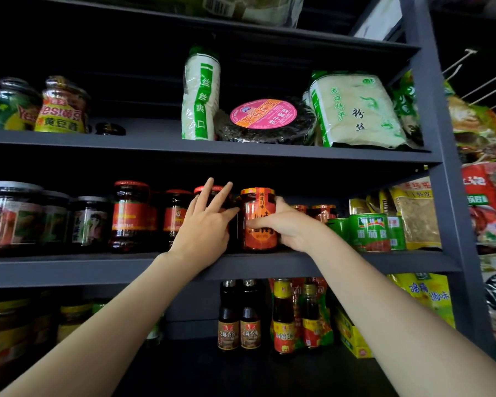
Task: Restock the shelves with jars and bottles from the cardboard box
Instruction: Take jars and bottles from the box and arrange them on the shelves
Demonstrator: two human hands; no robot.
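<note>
Your forearms reach up from the frame's bottom. Your right hand [288,224] grips the red-labelled glass sauce jar [259,220], standing on the grey metal middle shelf [69,267] at centre frame. Your left hand [205,222], fingers spread, holds nothing beside it. Placement appears nearly complete; the cardboard box is out of view, so remaining stock cannot be judged.

My right hand [291,227] grips a glossy glass jar [259,222] with a paper label on the matt grey painted shelf [98,266], beside shiny metal cans [368,232] and crinkly plastic packets [355,110]
</note>
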